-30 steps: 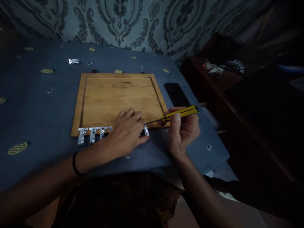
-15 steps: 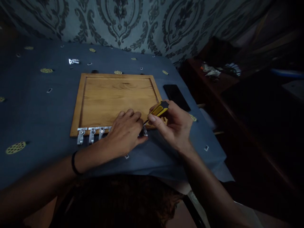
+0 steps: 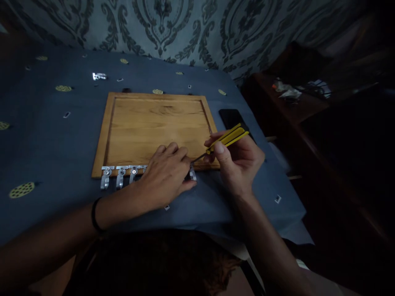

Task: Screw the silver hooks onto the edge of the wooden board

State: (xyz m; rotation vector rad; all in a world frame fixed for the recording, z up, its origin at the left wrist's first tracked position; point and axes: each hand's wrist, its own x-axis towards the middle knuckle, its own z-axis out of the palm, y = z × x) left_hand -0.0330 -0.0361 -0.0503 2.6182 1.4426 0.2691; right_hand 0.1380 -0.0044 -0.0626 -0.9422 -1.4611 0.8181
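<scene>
A framed wooden board (image 3: 160,123) lies flat, with several metal hooks (image 3: 105,177) in a row along its near edge. My left hand (image 3: 166,176) rests over that edge, its fingers curled and its thumb below, gripping a metal hook (image 3: 193,173) at the right end of the row; most of this hook is hidden. Between thumb and fingers, my right hand (image 3: 240,164) holds a yellow-and-black screwdriver (image 3: 228,138). The screwdriver slants, its shaft pointing down-left to the hook beside my left fingertips. Whether the tip sits in a screw is too small to tell.
A black phone (image 3: 230,118) lies right of the board, partly behind my right hand. Another metal hook (image 3: 99,76) is at the back left of the blue patterned tablecloth (image 3: 70,139). Dark wooden furniture (image 3: 305,113) with clutter stands right of the table.
The screwdriver has tilted lower, and more of its handle and shaft shows. My right hand has shifted right and opened its grip slightly around the handle. My left hand stays at the hook.
</scene>
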